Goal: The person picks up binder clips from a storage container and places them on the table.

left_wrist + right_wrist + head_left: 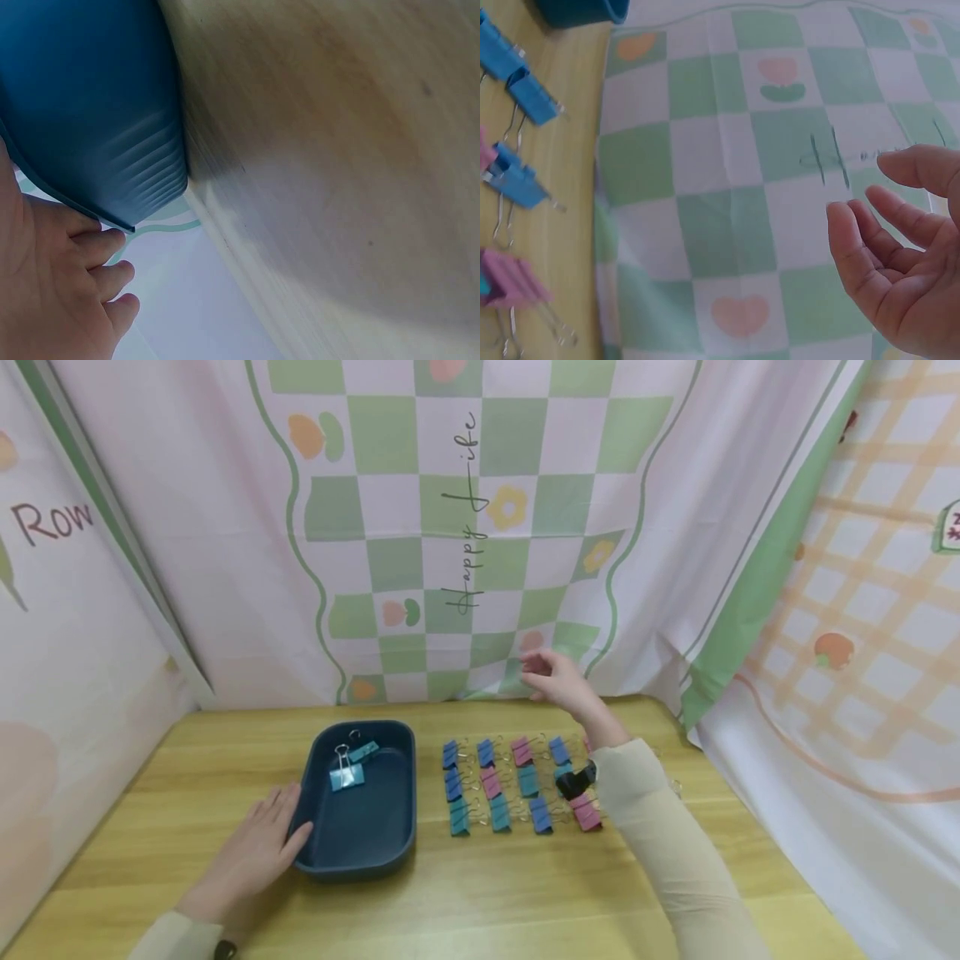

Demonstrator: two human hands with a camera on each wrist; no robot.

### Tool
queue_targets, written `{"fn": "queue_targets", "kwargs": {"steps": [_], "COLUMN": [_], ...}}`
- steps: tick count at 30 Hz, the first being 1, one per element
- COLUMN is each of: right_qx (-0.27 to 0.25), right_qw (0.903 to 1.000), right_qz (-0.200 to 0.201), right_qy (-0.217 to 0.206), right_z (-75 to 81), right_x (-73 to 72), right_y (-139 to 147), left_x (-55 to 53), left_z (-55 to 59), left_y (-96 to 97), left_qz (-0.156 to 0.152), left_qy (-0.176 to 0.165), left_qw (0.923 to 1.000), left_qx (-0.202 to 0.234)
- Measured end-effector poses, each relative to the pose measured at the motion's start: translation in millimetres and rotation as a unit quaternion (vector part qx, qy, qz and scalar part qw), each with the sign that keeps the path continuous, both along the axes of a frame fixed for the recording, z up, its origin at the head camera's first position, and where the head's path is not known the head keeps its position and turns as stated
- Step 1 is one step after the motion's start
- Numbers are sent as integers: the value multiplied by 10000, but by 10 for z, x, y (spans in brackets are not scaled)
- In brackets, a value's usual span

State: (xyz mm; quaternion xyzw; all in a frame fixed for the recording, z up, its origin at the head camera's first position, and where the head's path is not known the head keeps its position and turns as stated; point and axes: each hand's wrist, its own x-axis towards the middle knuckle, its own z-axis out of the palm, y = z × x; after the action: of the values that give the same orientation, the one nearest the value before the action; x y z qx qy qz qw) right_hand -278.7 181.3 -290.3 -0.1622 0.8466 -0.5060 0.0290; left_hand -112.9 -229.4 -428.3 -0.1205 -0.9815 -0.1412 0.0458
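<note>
My left hand (258,843) rests against the left side of a dark blue tray (411,827), the thumb at its rim and the fingers extended along the outside. In the left wrist view the fingers touch the tray wall (82,127). Two teal binder clips, one of them a lighter binder clip (347,777), lie inside near the far left corner. My right hand (562,685) is raised above the back of the table, loosely curved, with nothing between thumb and fingers. Below it, rows of blue, pink and teal binder clips (501,814) stand right of the tray; my right forearm hides some.
The wooden table (487,893) ends at a checked curtain (450,560) at the back. More printed cloth hangs at the left and the right. A black strap device (576,782) sits at my right wrist, over the clips in the head view.
</note>
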Motion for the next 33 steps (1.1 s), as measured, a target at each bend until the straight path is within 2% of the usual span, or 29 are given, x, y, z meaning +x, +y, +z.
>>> {"fn": "queue_targets", "kwargs": {"steps": [8,14,28,33], "right_qx": [66,140,425,274], "right_qw": [9995,9985,9918,9906], "right_qz": [291,532,1173,1341], "right_qy": [47,25,258,18], "right_z": [95,90,-29,-127], "right_x": [-75,-106,-23,34], "right_y": [-350,-659,-1361,-1571], "left_x": [-3,-8,-9,-9], "left_z": [18,0,-14,-17], "left_y": [-3,-17,-14,-14], "left_qz": [2,-18,-18,-7], "left_qy": [5,27,52,88], "left_qw": [10000,10000,10000,10000], "left_qx": [-2,-19,-14,-45]}}
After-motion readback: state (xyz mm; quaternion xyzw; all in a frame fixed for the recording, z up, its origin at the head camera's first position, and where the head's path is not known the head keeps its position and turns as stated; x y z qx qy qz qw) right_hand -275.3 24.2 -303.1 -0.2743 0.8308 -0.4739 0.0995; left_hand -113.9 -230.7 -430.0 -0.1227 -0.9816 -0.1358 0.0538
